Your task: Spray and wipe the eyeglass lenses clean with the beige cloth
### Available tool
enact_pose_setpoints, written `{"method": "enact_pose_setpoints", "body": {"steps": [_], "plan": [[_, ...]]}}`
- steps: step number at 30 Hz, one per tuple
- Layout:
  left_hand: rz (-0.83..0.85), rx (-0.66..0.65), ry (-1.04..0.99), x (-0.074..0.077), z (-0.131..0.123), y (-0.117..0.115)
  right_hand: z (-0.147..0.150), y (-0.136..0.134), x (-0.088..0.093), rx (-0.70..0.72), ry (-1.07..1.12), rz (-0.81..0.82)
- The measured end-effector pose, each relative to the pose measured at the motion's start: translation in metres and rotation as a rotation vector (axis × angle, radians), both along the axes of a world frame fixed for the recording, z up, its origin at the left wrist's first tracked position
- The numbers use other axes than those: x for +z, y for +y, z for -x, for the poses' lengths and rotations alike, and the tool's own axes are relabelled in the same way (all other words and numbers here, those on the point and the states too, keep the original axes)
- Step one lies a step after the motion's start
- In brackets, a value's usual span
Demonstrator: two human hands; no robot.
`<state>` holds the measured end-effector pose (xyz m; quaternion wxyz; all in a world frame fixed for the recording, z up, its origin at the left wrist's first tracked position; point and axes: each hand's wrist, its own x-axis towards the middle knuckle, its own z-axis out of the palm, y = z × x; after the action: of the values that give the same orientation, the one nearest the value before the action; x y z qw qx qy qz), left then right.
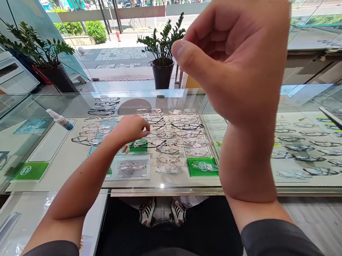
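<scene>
My left hand (131, 129) reaches over the glass counter, low above rows of eyeglasses. Its fingers curl down and close together; what they hold, if anything, is hidden. Right below it is a green card (138, 146) with a dark-rimmed pair of glasses (157, 143) beside it. Close to the camera, my right hand (236, 48) is raised, the wrist bent, fingers curled in and the thumb brought near the index finger. I see nothing in it. Another pair of glasses (168, 170) lies near the counter's front edge.
The glass display counter (137, 187) spans the view before my knees. A spray bottle (60, 119) lies at its left, beyond a green-edged board (32, 171). More glasses (320, 170) fill the right section. Potted plants (163, 72) stand behind, by the window.
</scene>
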<state>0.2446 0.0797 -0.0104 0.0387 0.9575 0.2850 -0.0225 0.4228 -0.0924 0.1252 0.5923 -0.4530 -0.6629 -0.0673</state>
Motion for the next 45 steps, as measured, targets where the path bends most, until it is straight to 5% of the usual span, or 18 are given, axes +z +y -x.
{"method": "enact_pose_setpoints", "body": {"steps": [12,21,30,45], "plan": [[0.41,-0.037,-0.832,0.062,0.04,-0.009,-0.004,0.004,-0.002,0.05,0.099,-0.066],[0.339,-0.124,-1.414,0.127,0.014,-0.062,-0.004,0.0,-0.002,0.197,0.127,0.169],[0.468,-0.157,-1.508,0.122,0.0,-0.069,-0.007,0.006,-0.007,0.319,0.188,0.304],[0.513,-0.1,-1.367,0.123,0.004,-0.059,0.002,0.016,-0.012,0.266,0.223,0.211]]}}
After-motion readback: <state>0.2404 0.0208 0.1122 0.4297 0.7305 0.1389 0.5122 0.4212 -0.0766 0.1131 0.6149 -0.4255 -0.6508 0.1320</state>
